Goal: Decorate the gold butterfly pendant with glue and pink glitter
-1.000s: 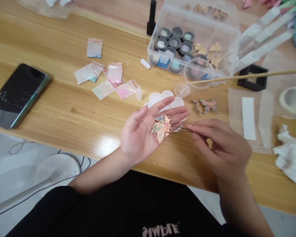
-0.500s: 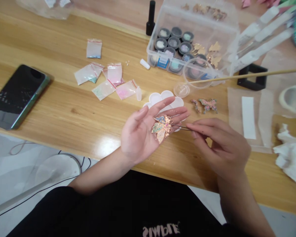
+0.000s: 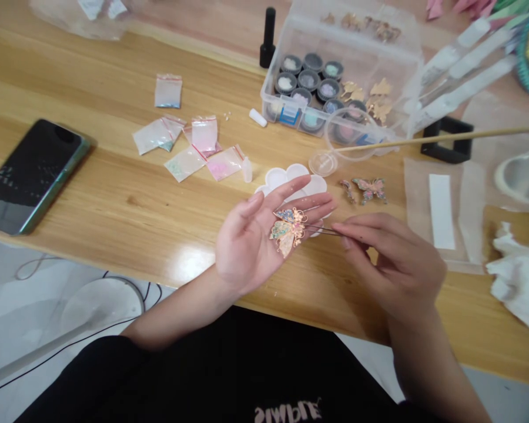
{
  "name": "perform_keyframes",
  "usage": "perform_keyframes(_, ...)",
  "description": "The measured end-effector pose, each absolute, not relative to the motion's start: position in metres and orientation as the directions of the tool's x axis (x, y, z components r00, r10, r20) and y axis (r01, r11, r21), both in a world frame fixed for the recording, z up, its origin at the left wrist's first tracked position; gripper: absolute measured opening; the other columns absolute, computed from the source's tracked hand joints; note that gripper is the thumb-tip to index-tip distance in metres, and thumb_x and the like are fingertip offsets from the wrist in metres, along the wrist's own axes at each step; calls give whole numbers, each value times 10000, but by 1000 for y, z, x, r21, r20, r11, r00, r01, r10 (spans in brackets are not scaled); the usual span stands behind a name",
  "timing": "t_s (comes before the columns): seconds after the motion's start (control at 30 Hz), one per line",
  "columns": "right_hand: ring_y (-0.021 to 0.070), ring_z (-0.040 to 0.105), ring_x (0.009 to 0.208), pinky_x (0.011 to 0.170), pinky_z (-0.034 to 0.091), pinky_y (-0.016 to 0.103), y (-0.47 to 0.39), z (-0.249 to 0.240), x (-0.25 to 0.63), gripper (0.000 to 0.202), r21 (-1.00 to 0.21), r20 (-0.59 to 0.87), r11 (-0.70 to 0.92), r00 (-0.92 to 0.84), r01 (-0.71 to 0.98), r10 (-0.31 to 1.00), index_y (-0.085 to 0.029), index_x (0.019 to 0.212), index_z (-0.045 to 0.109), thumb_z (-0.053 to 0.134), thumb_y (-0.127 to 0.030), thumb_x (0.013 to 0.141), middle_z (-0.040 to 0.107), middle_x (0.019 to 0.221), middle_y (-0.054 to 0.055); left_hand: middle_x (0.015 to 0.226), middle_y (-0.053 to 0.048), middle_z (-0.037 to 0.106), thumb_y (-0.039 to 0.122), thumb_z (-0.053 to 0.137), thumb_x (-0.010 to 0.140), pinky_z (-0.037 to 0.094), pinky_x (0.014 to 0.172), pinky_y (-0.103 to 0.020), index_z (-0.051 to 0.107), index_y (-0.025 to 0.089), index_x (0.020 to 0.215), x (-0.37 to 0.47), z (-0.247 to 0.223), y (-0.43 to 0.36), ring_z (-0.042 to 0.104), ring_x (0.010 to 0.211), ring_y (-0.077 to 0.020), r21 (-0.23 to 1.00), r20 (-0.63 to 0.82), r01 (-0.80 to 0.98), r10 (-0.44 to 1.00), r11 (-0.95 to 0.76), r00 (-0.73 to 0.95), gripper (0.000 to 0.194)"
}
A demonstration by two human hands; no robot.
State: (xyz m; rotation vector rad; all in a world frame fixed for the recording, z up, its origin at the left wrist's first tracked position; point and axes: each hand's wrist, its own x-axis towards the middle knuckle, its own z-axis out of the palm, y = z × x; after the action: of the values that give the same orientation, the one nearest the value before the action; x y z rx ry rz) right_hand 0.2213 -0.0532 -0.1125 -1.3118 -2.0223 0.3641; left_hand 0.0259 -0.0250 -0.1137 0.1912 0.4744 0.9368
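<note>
Butterfly ornament lies across the palm of the upturned left hand, above the worktop towards its near edge. Compared with a second ago, neither its position nor the grip shows visible change; I judge this a steady hold, nothing advanced. Left fingers: extended, slightly parted, thumb clear. Right hand: thumb and forefinger pinch thin metal prongs reaching the ornament; whether they join it, I cannot tell.
</note>
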Motion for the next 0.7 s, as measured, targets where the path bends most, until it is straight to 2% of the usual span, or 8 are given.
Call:
perform_keyframes(0.17,116,654,674,504,470,244,-53,-110,221,361,-566,383,456,-272,686,883,-327,1121,728,625,-75,884,750,924,-14,1233,-143,722,519,454,949,333,1206,-467,588,147,1281,26,-114,-25,563,1370,-330,364,-303,-728,813,581,497,516)
perform_keyframes(0.43,103,651,673,496,465,227,-52,-111,220,268,-536,401,465,-272,705,875,-265,1056,721,628,-77,890,753,929,-3,1199,-137,734,504,445,960,344,1194,-459,589,143,1271,26,-114,-25,585,1346,-323,359,-300,-734,816,576,494,498)
perform_keyframes(0.7,121,672,731,554,504,250,-54,-114,223,326,-554,421,469,-255,688,870,-285,1083,724,654,-53,865,750,944,-8,1207,-133,732,501,460,949,347,1189,-451,585,146,1271,26,-115,-24,586,1345,-319,354,-298,-734,814,580,500,496)
